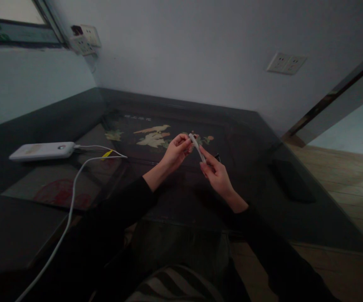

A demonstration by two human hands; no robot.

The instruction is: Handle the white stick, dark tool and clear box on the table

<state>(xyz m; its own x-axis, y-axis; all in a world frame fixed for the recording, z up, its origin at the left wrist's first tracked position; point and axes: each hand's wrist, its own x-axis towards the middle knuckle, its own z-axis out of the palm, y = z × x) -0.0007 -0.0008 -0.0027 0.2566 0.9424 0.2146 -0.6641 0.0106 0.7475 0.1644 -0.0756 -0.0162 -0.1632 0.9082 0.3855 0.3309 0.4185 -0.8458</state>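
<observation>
A slim, pale, bar-like object (198, 147) is held up at a slant between my two hands, above the dark table. Its exact kind is too blurred and dim to make out. My left hand (178, 150) is closed, its thumb and fingers pinching near the upper end of the object. Around the lower end, the thumb and fingers of my right hand (214, 171) are closed. A small black piece (218, 157) shows just behind the right fingers; I cannot tell whether it is attached to anything.
The dark glossy table (250, 184) bears a bird-and-flower picture (152, 137). On the left lies a white power bank (43, 151) with a white cable (73, 197) trailing toward me. A flat black object (291, 180) lies at right. Wall sockets (286, 63) are beyond.
</observation>
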